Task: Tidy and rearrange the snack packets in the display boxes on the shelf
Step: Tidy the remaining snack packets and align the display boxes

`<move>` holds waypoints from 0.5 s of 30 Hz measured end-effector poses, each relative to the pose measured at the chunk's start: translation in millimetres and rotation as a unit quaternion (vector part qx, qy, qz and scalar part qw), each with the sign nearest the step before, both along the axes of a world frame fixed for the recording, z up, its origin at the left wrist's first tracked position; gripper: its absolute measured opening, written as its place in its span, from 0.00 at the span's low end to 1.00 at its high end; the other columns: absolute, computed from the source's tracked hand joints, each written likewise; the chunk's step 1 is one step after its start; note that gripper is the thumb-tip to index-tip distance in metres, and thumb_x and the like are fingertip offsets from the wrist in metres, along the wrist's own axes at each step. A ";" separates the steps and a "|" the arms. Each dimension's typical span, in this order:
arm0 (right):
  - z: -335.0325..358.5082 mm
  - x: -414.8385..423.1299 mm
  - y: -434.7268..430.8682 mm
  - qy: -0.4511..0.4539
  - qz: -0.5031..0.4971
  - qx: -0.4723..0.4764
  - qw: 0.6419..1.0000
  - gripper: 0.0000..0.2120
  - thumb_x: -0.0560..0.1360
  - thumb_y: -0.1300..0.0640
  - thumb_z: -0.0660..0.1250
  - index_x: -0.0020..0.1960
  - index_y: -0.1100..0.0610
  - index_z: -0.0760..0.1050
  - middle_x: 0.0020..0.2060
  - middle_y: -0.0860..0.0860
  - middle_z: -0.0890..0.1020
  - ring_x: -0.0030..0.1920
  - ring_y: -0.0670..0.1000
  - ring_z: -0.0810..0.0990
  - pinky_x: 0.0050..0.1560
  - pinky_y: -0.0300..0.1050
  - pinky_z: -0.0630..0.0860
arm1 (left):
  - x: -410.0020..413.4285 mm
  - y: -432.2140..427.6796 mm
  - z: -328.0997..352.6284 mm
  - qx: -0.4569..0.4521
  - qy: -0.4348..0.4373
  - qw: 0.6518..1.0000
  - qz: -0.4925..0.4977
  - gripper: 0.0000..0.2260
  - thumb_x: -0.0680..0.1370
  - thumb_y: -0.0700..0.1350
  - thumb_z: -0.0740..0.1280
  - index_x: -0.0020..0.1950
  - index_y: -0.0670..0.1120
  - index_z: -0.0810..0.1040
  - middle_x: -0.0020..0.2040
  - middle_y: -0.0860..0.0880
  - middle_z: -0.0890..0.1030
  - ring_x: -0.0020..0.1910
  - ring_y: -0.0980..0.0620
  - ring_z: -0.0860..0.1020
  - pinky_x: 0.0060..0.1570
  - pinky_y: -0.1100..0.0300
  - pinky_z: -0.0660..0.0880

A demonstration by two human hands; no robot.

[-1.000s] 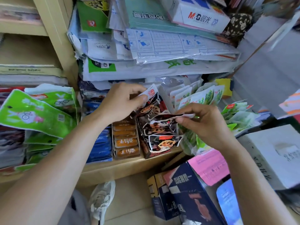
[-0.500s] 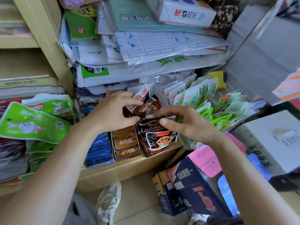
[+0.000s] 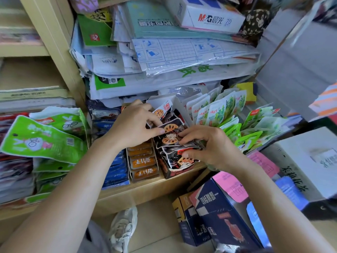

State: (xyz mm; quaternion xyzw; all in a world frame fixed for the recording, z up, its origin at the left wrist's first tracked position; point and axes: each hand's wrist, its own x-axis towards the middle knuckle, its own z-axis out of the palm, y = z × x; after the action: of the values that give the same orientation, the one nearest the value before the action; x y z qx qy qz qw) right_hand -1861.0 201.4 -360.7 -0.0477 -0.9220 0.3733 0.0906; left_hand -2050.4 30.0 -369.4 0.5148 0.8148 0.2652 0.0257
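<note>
A small shop: a wooden shelf (image 3: 145,190) crowded with display boxes of snack packets (image 3: 217,111), stacked stationery packs (image 3: 182,52) above, and cardboard cartons (image 3: 218,214) on the near floor.

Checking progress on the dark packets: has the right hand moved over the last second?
Yes. The right hand has shifted left, closer to the box of orange packets, and grips the dark lotus-root packets.

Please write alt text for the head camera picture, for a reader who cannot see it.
Two hands sort black packets in a box on a shelf: the left hand pinches one at the back, the right hand pinches some at the front. Orange packets stand to their left, green packets to their right.
</note>
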 end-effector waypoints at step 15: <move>-15.6 1.3 -3.6 0.080 -0.081 0.002 0.994 0.55 0.63 0.53 0.83 0.79 0.48 0.53 0.73 0.46 0.64 0.67 0.43 0.72 0.64 0.36 0.72 | 16.0 6.7 13.3 0.102 -0.189 0.973 -0.084 0.02 0.81 0.48 0.68 0.49 0.52 0.77 0.42 0.61 0.78 0.39 0.59 0.75 0.43 0.60 0.70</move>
State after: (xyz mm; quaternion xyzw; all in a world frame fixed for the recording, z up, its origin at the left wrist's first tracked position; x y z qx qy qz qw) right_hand -1859.7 197.8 -376.3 -0.0919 -0.9056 0.3659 0.1939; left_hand -2034.4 36.7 -356.2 0.5216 0.7179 0.4362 0.1494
